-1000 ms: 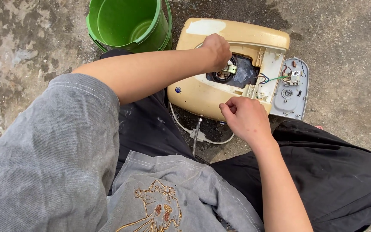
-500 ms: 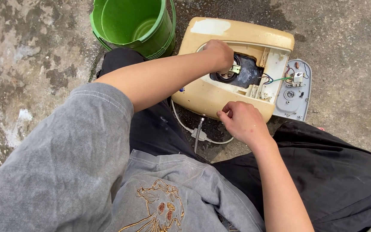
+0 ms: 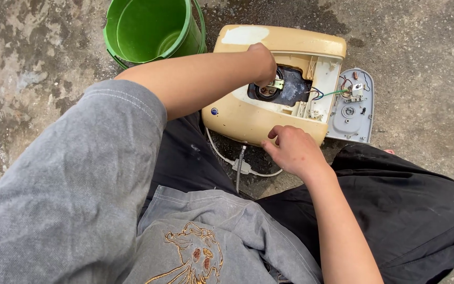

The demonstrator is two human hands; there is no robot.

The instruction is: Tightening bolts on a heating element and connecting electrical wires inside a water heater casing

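A: Head view, looking down: where does the cream-coloured appliance housing [image 3: 269, 113] lie?

B: On the concrete floor [image 3: 426, 47] at about one o'clock from the person's lap, its top opened so the dark cavity [image 3: 290, 89] shows.

A: And the left hand [image 3: 262, 63]?

B: It reaches in from nine o'clock, fingers curled down at the edge of the cavity, on or just beside a small metal fitting [image 3: 277, 84]. I cannot tell whether it really pinches that fitting; the knuckles hide the fingertips.

A: The right hand [image 3: 292, 150]?

B: Loosely curled at the housing's near edge, six o'clock of the cavity, fingertips touching or just beside the casing. Nothing is visibly held in it.

A: What else is around?

B: A grey cover plate [image 3: 352, 113] with coloured wires [image 3: 327, 94] sits at three o'clock, touching the housing. A green bucket [image 3: 153, 29] stands at ten o'clock, just beside it. A white cord [image 3: 232, 160] trails from under the near side.
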